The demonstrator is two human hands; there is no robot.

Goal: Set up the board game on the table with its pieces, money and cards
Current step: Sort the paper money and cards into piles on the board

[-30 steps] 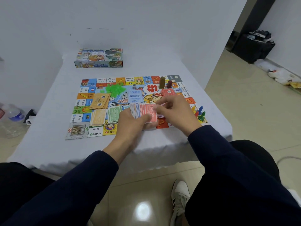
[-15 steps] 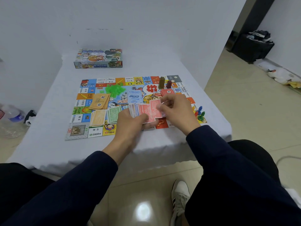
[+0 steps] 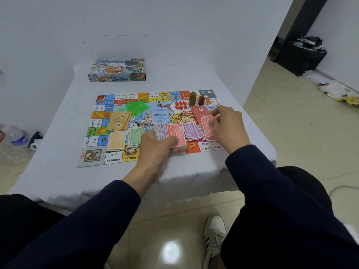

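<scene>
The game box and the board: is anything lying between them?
No. In the head view only bare white tablecloth lies between the game box and the board.

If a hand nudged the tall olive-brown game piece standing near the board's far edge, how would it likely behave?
The olive-brown piece stands upright, tall and narrow, so it would probably tip rather than slide. It looks like small plastic, likely light. If toppled, it might knock the dark red piece close beside it.

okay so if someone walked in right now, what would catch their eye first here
Probably the colourful square-bordered game board on the white-covered table, with the left hand gripping a fanned stack of paper play money at its near edge. Beside it, the right hand pinches a red banknote.
</scene>
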